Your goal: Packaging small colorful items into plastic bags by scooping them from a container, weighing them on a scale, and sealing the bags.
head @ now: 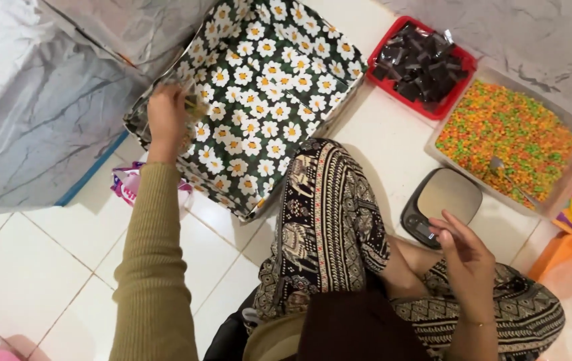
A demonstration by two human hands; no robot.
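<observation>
While the left hand (167,115) pinches a small clear packet (192,105) at the near-left edge of the daisy-print box (266,87) and the right hand (463,251) hovers loosely curled and empty near the scale (443,200), a weak pinch could drop the packet onto the floor (25,267).

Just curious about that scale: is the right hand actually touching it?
Apart. In the head view the right hand hovers open above the knee, and a strip of floor shows between its fingertips and the grey kitchen scale.
</observation>
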